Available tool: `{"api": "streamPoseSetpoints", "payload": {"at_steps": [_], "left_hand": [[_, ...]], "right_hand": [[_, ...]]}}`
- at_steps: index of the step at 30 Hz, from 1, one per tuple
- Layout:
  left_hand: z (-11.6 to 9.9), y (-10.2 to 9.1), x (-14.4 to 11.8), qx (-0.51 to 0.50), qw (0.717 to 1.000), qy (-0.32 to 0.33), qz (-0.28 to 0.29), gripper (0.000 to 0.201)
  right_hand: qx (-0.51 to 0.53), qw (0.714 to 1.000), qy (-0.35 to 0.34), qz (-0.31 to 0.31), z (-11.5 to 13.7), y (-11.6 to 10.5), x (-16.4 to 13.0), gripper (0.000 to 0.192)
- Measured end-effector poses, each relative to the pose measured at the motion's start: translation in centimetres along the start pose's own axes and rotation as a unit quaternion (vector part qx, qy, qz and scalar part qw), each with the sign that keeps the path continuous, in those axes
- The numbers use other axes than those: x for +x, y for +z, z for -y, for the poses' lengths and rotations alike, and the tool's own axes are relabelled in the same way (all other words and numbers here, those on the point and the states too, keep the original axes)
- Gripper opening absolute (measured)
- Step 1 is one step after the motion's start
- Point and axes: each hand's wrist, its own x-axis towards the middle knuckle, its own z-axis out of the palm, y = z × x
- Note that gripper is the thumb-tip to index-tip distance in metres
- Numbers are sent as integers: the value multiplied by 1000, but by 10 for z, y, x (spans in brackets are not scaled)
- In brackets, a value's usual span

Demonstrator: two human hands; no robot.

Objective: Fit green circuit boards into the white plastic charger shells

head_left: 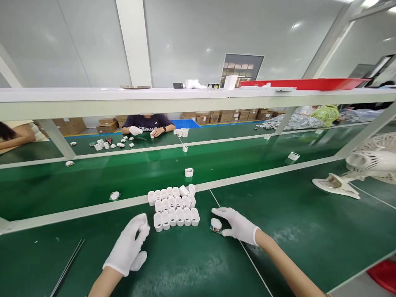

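I saw my left hand (128, 245), in a white glove, low and left of centre in the frame, forearm rising from the bottom edge, fingers curled round a white shell (144, 220) with its top just beside the block of white shells (173, 208). My right hand (236, 225) came in from the lower right, palm down, thumb and fingers pinching a small white part (215, 225) that rested on the green bench (192, 268), just right of the block. The block stood in rows at mid-frame, against a pale strip (93, 209) crossing the bench. Beyond it ran a green belt carrying a lone shell (189, 172). A white shelf (185, 99) spanned the upper frame, a red tray (306, 83) on it at upper right. A co-worker (147, 123) sat opposite, and a white fan (365, 165) lay at the right edge.
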Motion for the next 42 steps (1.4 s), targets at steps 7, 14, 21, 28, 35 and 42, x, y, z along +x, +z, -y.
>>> {"api": "streamPoseSetpoints", "payload": {"at_steps": [7, 14, 21, 28, 35, 42], "left_hand": [[-23, 11, -35, -196, 978, 66, -39, 28], [-24, 13, -45, -243, 964, 70, -84, 39], [-15, 9, -47, -532, 844, 61, 41, 50], [-15, 7, -44, -576, 814, 53, 45, 47], [-13, 13, -49, -601, 795, 34, 66, 49], [-12, 12, -49, -570, 819, 39, 58, 48]], "right_hand": [[142, 984, -99, 35, 11, 20, 8, 49], [271, 937, -223, -2, 105, 21, 4, 40], [297, 906, -294, 66, 166, 49, 37, 46], [313, 867, -379, 84, 172, 53, 30, 30], [136, 911, -374, 106, 188, 38, 19, 22], [84, 894, -418, 137, 181, 47, 23, 13]]}}
